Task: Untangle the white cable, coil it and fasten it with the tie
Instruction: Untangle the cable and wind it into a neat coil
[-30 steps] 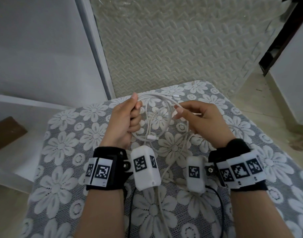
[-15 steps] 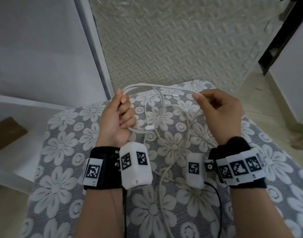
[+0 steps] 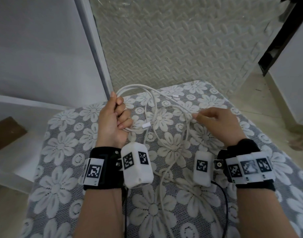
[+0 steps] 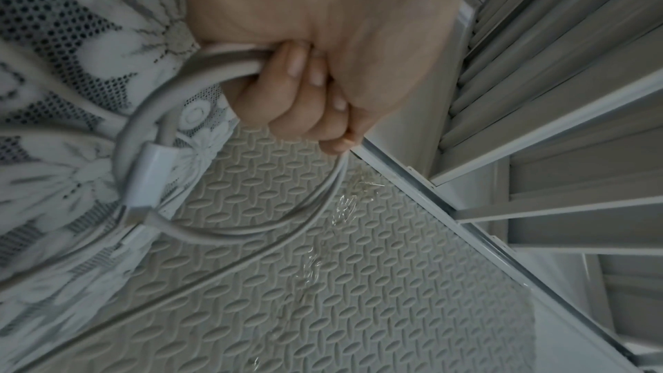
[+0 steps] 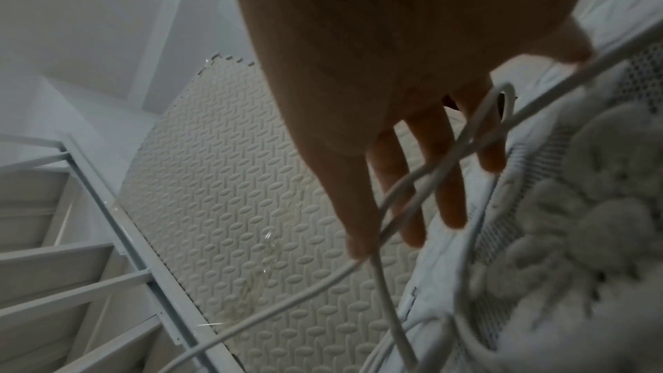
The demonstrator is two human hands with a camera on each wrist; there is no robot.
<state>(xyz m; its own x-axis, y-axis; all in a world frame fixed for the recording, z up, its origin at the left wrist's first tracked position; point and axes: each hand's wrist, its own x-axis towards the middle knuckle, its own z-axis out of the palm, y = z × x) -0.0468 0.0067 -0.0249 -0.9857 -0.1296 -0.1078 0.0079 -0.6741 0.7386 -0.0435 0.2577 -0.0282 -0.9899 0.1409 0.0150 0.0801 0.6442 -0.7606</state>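
Note:
The white cable [image 3: 140, 87] hangs in several loose loops over the flower-patterned cloth [image 3: 61, 169]. My left hand [image 3: 120, 115] grips the gathered loops in a fist at the left; in the left wrist view its curled fingers [image 4: 297, 90] wrap the strands. One white plug [image 3: 146, 125] [image 4: 150, 177] dangles just right of that fist. A second plug [image 3: 175, 96] lies further back. My right hand [image 3: 198, 116] pinches a single strand between thumb and forefinger, to the right of the loops. The right wrist view shows the cable [image 5: 380, 280] running under the fingertips [image 5: 355, 248]. I cannot make out a tie.
More cable trails toward me down the middle of the cloth [image 3: 164, 177]. An embossed foam mat [image 3: 164, 48] stands behind the table. A brown block [image 3: 6, 133] sits on the white ledge at the left. A dark frame [image 3: 276, 40] rises at the far right.
My hands have moved apart. The left hand has carried the loops up and to the left. The right hand has slid rightward along a strand, widening the loop.

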